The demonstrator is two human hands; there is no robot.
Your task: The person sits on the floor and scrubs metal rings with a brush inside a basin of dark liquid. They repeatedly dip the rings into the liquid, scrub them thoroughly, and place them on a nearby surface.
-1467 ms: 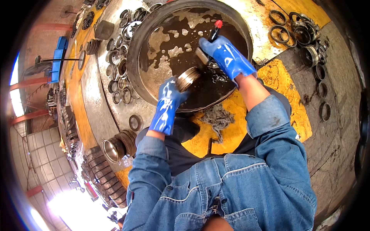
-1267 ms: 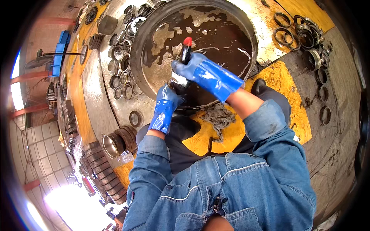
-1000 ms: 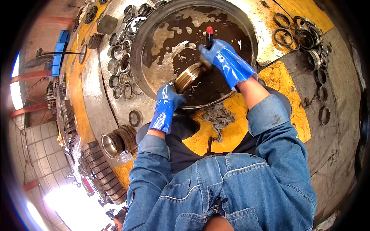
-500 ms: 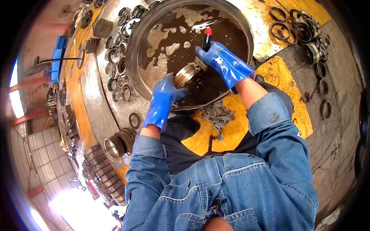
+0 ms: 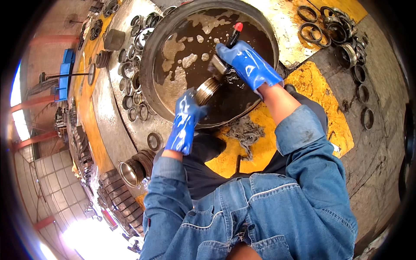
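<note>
Two gloved hands over the basin (image 5: pixel 149 65); left fingers (image 5: pixel 189 100) clasping the metal ring (image 5: pixel 206 90); right fingers (image 5: pixel 227 54) around the brush (image 5: pixel 225 50).

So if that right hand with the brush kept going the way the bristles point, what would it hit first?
Most likely the metal ring in the left hand; the right hand aims its brush there, though depth is unclear.

The left hand (image 5: pixel 187 113), in a blue glove, covers the near side of the metal ring (image 5: pixel 206 90), so its full shape cannot be told. The right hand (image 5: pixel 245 65) wraps the middle of the brush (image 5: pixel 225 54); only its red tip and metal end show. Dark liquid hides the bottom of the basin (image 5: pixel 149 56). The far rings (image 5: pixel 130 69) are too small to tell apart.
</note>
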